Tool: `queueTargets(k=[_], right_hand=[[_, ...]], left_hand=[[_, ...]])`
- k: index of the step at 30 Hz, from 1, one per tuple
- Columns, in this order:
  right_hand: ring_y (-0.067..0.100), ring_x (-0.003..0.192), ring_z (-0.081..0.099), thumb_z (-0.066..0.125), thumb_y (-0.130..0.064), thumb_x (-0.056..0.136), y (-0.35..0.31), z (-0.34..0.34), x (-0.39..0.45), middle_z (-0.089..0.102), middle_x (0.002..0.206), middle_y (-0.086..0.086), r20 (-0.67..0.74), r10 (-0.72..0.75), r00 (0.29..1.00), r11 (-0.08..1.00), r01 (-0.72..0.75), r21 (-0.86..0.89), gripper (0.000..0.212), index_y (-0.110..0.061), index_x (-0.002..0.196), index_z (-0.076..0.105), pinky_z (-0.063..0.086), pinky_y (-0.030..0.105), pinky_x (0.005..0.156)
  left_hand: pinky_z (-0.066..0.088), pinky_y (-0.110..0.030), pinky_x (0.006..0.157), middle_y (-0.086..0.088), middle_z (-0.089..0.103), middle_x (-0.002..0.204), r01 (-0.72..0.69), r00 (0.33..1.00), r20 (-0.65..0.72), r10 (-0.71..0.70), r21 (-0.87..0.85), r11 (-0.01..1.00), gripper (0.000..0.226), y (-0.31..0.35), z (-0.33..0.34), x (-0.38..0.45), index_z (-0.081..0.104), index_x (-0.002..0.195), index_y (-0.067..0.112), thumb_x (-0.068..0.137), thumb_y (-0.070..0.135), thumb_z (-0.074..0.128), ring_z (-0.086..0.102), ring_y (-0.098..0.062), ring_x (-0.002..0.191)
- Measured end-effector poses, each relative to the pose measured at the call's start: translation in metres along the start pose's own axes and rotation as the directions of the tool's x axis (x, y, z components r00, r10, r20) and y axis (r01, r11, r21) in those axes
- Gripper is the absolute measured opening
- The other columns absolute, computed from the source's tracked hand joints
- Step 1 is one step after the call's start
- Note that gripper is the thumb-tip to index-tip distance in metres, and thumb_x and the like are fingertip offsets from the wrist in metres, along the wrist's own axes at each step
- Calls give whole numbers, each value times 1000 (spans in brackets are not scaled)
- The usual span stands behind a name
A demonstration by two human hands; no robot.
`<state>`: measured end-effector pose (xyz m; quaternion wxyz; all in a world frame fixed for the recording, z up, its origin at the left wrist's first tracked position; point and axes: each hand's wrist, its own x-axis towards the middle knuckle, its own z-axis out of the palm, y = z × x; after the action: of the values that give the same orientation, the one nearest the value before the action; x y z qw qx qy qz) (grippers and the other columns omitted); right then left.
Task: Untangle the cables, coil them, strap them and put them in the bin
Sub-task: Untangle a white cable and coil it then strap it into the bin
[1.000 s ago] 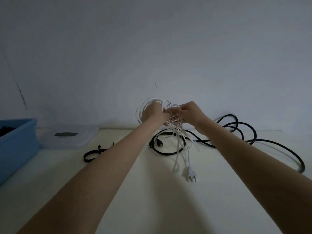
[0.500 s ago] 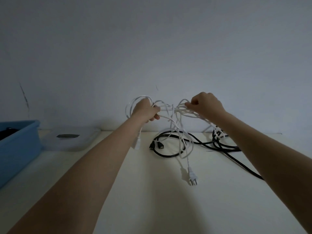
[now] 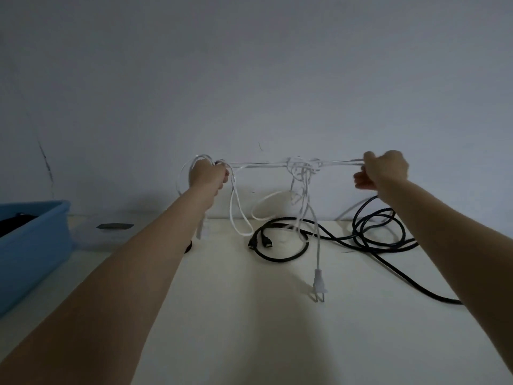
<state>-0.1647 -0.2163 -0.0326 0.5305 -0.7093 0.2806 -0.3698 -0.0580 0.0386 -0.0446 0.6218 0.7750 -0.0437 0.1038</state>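
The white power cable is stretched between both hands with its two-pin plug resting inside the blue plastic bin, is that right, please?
Not quite: the head view shows the white power cable stretched between both hands, but its two-pin plug hangs over the cream table, not inside the blue plastic bin.

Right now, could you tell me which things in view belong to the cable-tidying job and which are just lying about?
Part of the job:
white cable, stretched between left hand and right hand
black cable on the table
blue bin

Lying about:
clear lidded container beside the bin
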Motion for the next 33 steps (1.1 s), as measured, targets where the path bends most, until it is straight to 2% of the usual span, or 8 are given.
queueTargets(k=[4, 6, 10, 16, 23, 26, 30, 33], right_hand=[[13, 28, 54, 39, -6, 96, -26, 6, -1, 58, 44, 10, 52, 99, 994, 880, -112, 461, 18, 2, 81, 47, 47, 22, 34], [11, 29, 54, 37, -4, 97, -41, 15, -11, 58, 44, 8, 176, 26, 984, 887, -104, 451, 25, -5, 74, 47, 47, 19, 36], [13, 41, 45, 37, -13, 99, -45, 34, -31, 53, 63, 8, 437, -176, 882, 962, 60, 265, 26, -15, 78, 52, 37, 20, 41], [14, 47, 50, 37, -17, 101, -49, 50, -52, 55, 63, 7, 583, -248, 774, 953, 88, 289, 24, -14, 81, 51, 43, 20, 44], [21, 66, 65, 40, -12, 99, -45, 35, -43, 63, 80, 13, 489, -186, 852, 940, 11, 340, 18, -1, 99, 54, 58, 26, 61], [26, 69, 63, 47, -11, 97, -21, 21, -35, 64, 82, 15, 492, -42, 869, 994, -13, 109, 28, 12, 112, 53, 58, 30, 65], [24, 107, 59, 52, -13, 94, 21, 22, -50, 65, 111, 12, 807, 191, 559, 918, 190, -349, 26, 0, 114, 59, 44, 37, 99], [16, 112, 53, 60, -22, 90, 53, 32, -60, 60, 114, 1, 838, 407, 362, 774, 351, -528, 23, -16, 112, 58, 36, 37, 102]], left_hand=[[21, -16, 38, -1, 51, 46, 48, 999, -20, -48, 13, 999, 32, -3, -5, 5, 43, 61, 12, 92, 8, 40, 35, -11, 41], [20, -13, 33, 1, 60, 43, 99, 993, 59, -98, -4, 995, 27, -4, -5, 3, 50, 76, 6, 98, 10, 35, 41, -9, 37], [20, -14, 27, -10, 70, 85, 178, 912, 341, -227, 171, 969, 29, 1, -2, -12, 50, 127, 4, 101, 12, 39, 45, -6, 34], [27, -10, 30, -5, 67, 96, 109, 635, 772, -34, -45, 993, 17, 7, 30, -40, 65, 99, 18, 91, 32, 59, 42, -1, 39], [23, -10, 32, -2, 70, 82, 68, 759, 651, 19, -109, 992, 14, 12, 50, -43, 60, 87, 14, 92, 28, 59, 35, 0, 37], [25, -10, 29, -7, 69, 86, 178, 758, 653, -10, -191, 965, 20, 1, 40, -33, 56, 90, 9, 95, 28, 53, 38, 0, 33], [24, -9, 28, -8, 67, 96, 242, 778, 629, -5, -293, 925, 24, -10, 36, -25, 57, 96, 8, 97, 30, 47, 38, 0, 32], [23, -9, 29, -7, 66, 93, 216, 829, 558, 28, -367, 905, 23, -7, 31, -24, 57, 92, 11, 98, 30, 45, 38, 0, 32]])
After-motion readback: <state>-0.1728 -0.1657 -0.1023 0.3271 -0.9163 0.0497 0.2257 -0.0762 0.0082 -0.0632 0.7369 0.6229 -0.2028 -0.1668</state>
